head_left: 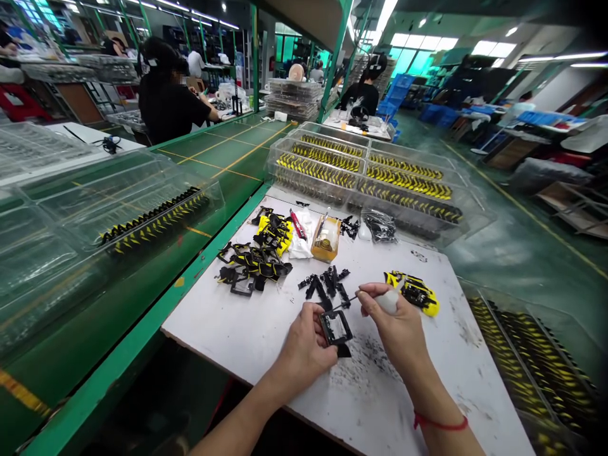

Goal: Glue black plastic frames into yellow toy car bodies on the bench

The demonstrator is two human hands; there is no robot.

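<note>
1. The left hand (304,354) is half closed and grips a black plastic frame (336,328) above the white worktop (228,329).
2. The right hand (394,323) pinches a thin pin tool (345,302), its tip near the frame, and a white lump (388,302) sits against this hand.
3. A yellow-and-black part (413,292) lies just beside the right hand.
4. Clear plastic trays (365,171) stand behind the worktop, with rows of similar parts. No writing can be read.

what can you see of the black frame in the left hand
The black frame is a small rectangular piece, plastic by its look, with a squarish window through its middle and a dark tab below its lower edge. The left hand pinches it by its side, tilted, over the white work board. The thin tip of a tool held in the right hand points towards its upper edge; whether they touch is unclear.
</note>
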